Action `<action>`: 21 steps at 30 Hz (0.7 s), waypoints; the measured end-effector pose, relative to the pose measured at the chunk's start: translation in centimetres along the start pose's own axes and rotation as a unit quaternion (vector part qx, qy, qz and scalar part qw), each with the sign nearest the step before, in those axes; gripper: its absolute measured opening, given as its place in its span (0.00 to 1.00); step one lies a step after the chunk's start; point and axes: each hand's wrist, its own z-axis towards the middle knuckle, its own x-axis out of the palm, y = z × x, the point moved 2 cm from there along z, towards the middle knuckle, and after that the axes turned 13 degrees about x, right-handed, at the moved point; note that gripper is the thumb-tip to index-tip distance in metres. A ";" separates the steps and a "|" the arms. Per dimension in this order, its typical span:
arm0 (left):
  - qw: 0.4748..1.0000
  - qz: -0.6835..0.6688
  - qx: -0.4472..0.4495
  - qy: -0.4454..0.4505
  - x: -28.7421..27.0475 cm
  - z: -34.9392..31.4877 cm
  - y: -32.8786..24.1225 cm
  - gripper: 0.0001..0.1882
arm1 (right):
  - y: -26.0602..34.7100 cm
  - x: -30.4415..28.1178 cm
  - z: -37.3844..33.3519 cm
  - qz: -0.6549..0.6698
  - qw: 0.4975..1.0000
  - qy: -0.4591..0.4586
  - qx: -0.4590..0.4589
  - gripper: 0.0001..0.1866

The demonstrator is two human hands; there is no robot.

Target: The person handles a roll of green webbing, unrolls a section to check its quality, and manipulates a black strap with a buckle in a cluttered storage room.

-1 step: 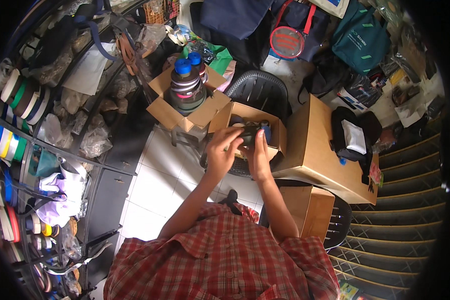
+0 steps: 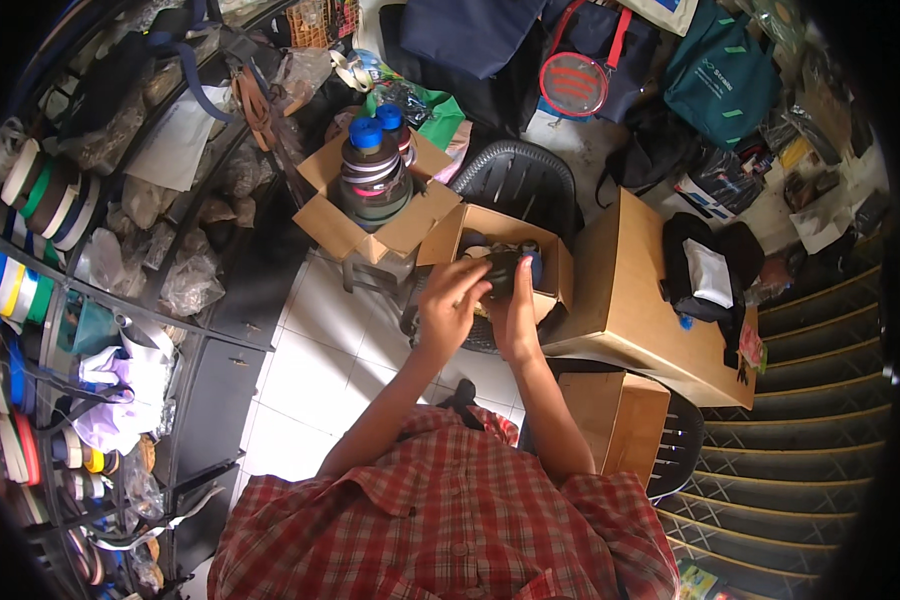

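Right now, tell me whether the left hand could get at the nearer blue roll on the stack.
Probably yes: the blue roll stands above the open cardboard box, uncovered, ahead and left of the left hand, though that hand seems occupied with a dark object.

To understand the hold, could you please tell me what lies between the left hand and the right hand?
The head view shows a dark object between the left hand and the right hand; its kind is unclear.

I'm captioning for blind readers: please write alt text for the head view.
A person's left hand and right hand hold a dark item between them by an open cardboard box. Coloured rolls sit on a black shelf unit at left; a large carton stands at right.
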 end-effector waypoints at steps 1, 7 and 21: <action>1.000 -0.001 0.000 0.001 0.3 -0.5 -0.2 0.15 | -0.1 0.0 0.4 0.068 0.997 0.007 0.023 0.27; 0.990 0.082 0.108 0.026 0.9 -0.5 -1.6 0.21 | 0.9 1.1 0.0 0.193 0.979 0.017 0.057 0.22; 0.986 -0.085 0.020 0.140 -1.6 2.6 -1.9 0.14 | 4.2 -2.6 -1.2 -0.145 0.986 0.071 -0.038 0.32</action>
